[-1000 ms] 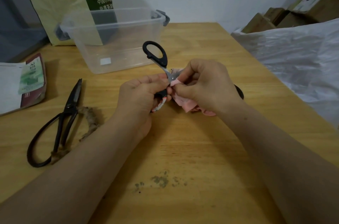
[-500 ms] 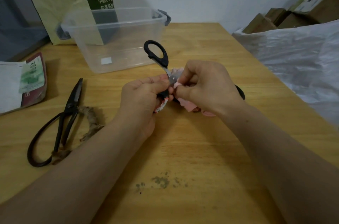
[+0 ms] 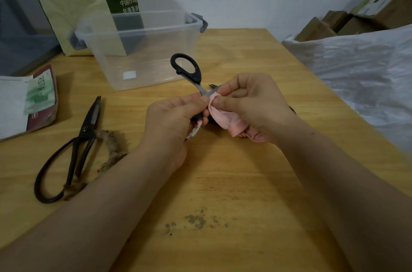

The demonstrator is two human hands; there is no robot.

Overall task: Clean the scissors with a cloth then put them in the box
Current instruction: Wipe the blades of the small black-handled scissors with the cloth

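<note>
Scissors [image 3: 196,80] mid-wipe, worktop [image 3: 234,182] centre.
Gripped in left hand [image 3: 171,120]; pink cloth [image 3: 225,115] pinched on blade by right hand [image 3: 252,102]. Cleaning unfinished; clear box [image 3: 142,48] at far edge, awaiting.

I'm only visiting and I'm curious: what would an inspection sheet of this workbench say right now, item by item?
Surface: wooden table, with a dark stain near the person.
Job's things: black-handled scissors held above the table; pink cloth against the blade; clear box open, looks empty; old dark scissors lying at left, untouched.
Clutter: frayed cord beside the old scissors; printed packet at the left edge.
Hands: left hand grips the black-handled scissors; right hand pinches the cloth on the blade.
Cables: nothing seen.
Surroundings: paper bag behind the box; white plastic sheet and cardboard boxes at right.
</note>
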